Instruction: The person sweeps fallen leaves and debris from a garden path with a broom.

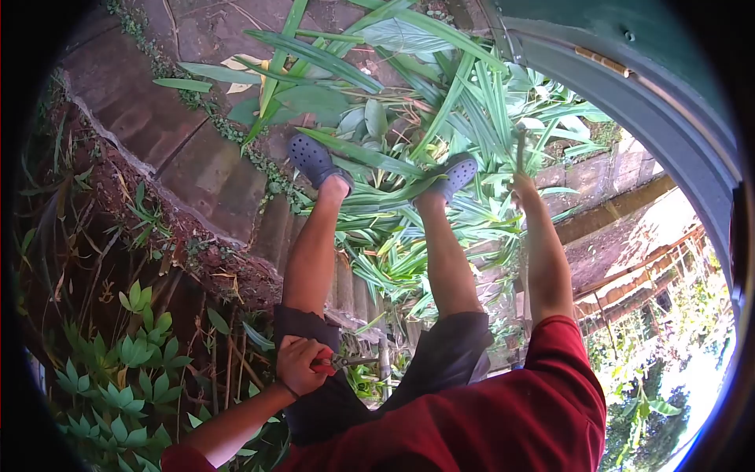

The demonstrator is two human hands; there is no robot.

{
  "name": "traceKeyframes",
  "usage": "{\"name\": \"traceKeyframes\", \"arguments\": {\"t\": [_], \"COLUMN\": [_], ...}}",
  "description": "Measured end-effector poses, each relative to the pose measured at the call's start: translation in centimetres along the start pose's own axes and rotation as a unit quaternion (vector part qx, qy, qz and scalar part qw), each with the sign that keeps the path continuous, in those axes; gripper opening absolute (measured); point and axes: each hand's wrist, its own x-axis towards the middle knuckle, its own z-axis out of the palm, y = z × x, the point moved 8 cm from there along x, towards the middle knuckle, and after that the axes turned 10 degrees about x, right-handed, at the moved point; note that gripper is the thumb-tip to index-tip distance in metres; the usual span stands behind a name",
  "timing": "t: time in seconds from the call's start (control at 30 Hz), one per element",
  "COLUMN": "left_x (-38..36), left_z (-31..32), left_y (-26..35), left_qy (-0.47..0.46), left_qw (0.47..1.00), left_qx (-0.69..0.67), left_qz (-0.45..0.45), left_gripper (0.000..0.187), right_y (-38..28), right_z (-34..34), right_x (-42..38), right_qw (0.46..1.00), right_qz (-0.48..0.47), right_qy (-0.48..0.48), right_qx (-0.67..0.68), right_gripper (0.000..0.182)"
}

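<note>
Low in the view, my left hand (301,365) is wrapped round the red handles of a pair of pruning shears (322,362), close to the dark shorts over my knee. The shears' metal blades point right. My right hand (522,189) reaches forward at the right, its fingers closed round a thin brown stem or stick (520,149) that stands up from the hand among green leaves. Long cut-looking leaves (456,102) lie around both feet. What else the right hand holds is too small to tell.
Grey clogs (454,176) stand among the leaves on stone paving (212,169). A broken paving edge drops to leafy plants (130,354) at the lower left. A large curved green-grey structure (629,86) borders the upper right. A low wall and sunlit plants lie at the right.
</note>
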Motion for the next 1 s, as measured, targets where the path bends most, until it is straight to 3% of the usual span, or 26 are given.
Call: {"name": "traceKeyframes", "arguments": {"t": [0.03,0.07,0.1,0.17,0.23,0.27,0.33,0.43,0.5,0.53,0.6,0.63,0.67,0.7,0.73,0.77,0.8,0.87,0.93,0.97,1.0], "left_x": [0.0,0.1,0.3,0.3,0.3,0.3,0.4,0.4,0.3,0.2,0.3,0.2,0.1,0.1,0.2,0.2,0.2,0.4,0.5,0.5,0.2], "left_z": [0.0,0.1,0.1,-0.1,-0.3,-0.4,-0.4,-0.3,0.0,0.2,0.6,0.8,1.0,1.1,0.9,0.7,0.8,0.7,0.4,0.5,0.7], "left_y": [0.1,0.2,0.5,1.1,1.3,1.5,1.9,1.9,1.7,1.6,1.5,1.7,1.7,1.9,2.0,2.2,2.4,2.8,3.3,3.4,3.4], "left_qy": [-0.002,-0.004,0.002,0.012,0.019,0.023,0.023,0.016,0.019,0.021,0.011,0.007,0.005,0.011,0.020,0.025,0.019,0.022,0.047,0.057,0.070], "left_qw": [1.000,1.000,1.000,1.000,1.000,1.000,1.000,1.000,1.000,1.000,1.000,1.000,1.000,1.000,1.000,0.999,1.000,1.000,0.998,0.998,0.997], "left_qx": [-0.004,-0.001,0.004,0.011,0.002,0.001,0.003,0.001,0.005,0.010,0.012,0.014,0.012,0.015,0.019,0.020,0.003,-0.014,-0.036,-0.036,-0.039], "left_qz": [0.000,-0.001,-0.001,0.004,-0.002,0.000,0.005,-0.002,0.000,0.002,0.003,0.005,0.001,0.002,0.003,0.002,-0.004,-0.011,0.003,-0.001,-0.012], "left_gripper": [0.020,0.020,0.021,0.022,0.023,0.023,0.024,0.025,0.025,0.025,0.026,0.026,0.026,0.026,0.026,0.026,0.026,0.026,0.024,0.024,0.025], "right_y": [-1.0,-1.3,-1.9,-1.9,-2.0,-3.0,-1.8,0.7,0.8,2.3,2.7,1.4,0.7,-0.3,0.0,-1.6,-2.7,-4.5,-3.2,-3.3,-3.1], "right_z": [3.7,7.7,11.0,16.9,19.1,18.7,16.7,10.7,5.8,3.0,2.6,3.9,5.5,7.9,10.3,12.3,13.7,16.5,19.1,19.6,19.9], "right_x": [1.9,1.8,-1.7,-6.0,-13.3,-18.8,-20.7,-15.3,-13.7,-7.5,-3.3,-5.3,-4.8,-7.2,-7.3,-12.9,-13.3,-19.9,-23.0,-28.2,-31.7], "right_qw": [0.973,0.893,0.916,0.872,0.863,0.880,0.890,0.942,0.986,0.980,0.964,0.950,0.925,0.922,0.939,0.955,0.924,0.895,0.901,0.938,0.936], "right_qz": [-0.096,-0.190,-0.214,-0.313,-0.405,-0.371,-0.346,-0.294,-0.158,-0.164,-0.142,-0.117,-0.203,-0.220,-0.203,-0.150,-0.264,-0.353,-0.325,-0.182,-0.124], "right_qy": [-0.016,-0.031,-0.030,-0.048,-0.091,-0.120,-0.116,-0.080,-0.007,0.000,-0.012,-0.032,-0.020,-0.043,-0.072,-0.080,-0.052,-0.086,-0.153,-0.241,-0.311], "right_qx": [-0.209,-0.406,-0.337,-0.374,-0.289,-0.271,-0.273,-0.145,-0.061,-0.109,-0.223,-0.288,-0.319,-0.316,-0.269,-0.243,-0.272,-0.260,-0.243,-0.173,-0.109], "right_gripper": [0.034,0.037,0.042,0.042,0.043,0.045,0.046,0.044,0.042,0.043,0.046,0.046,0.044,0.045,0.045,0.047,0.050,0.048,0.051,0.052,0.052]}}
